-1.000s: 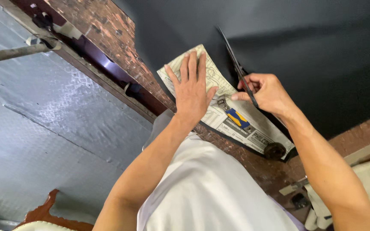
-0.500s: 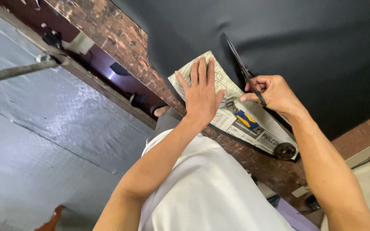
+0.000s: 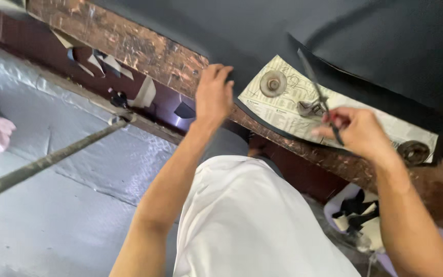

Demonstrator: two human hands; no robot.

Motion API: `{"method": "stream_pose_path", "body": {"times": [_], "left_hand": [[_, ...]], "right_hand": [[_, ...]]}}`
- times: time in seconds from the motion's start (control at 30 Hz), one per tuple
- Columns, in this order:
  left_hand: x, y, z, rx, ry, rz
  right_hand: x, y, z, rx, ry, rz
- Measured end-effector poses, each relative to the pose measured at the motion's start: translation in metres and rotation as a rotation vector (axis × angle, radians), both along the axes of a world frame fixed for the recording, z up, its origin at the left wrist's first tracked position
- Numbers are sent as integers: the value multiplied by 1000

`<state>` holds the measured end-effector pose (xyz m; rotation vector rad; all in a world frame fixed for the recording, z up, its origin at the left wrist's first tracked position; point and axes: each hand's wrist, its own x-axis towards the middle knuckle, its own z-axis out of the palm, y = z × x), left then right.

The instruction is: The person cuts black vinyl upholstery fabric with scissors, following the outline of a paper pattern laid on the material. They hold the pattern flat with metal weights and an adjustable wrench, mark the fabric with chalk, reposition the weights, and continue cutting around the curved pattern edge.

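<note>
- Where it lay flat on the paper pattern (image 3: 288, 105) half a second ago, the left hand (image 3: 214, 95) now curls its fingers over the black fabric (image 3: 365, 46) edge
- Right hand (image 3: 357, 131) pinches scissors (image 3: 318, 95) above the pattern
- Round metal weights (image 3: 273, 83) rest on the paper

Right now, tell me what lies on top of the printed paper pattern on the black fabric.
On the printed paper pattern lie two round metal weights and, and a small metal object. Long black scissors in the right hand cross it. The hand hides part of the pattern.
</note>
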<state>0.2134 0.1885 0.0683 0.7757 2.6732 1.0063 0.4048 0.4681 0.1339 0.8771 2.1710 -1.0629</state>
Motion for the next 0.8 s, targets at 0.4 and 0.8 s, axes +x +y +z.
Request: {"method": "stream_pose_path", "body": {"times": [0.4,0.8], "left_hand": [[-58,-34,9,0,0,-485],[-54,55,-14,121,91,-936]], "right_hand": [[62,-232,-57,-493,95,-488],[6,-337,-53,-556,70,-1023]]}}
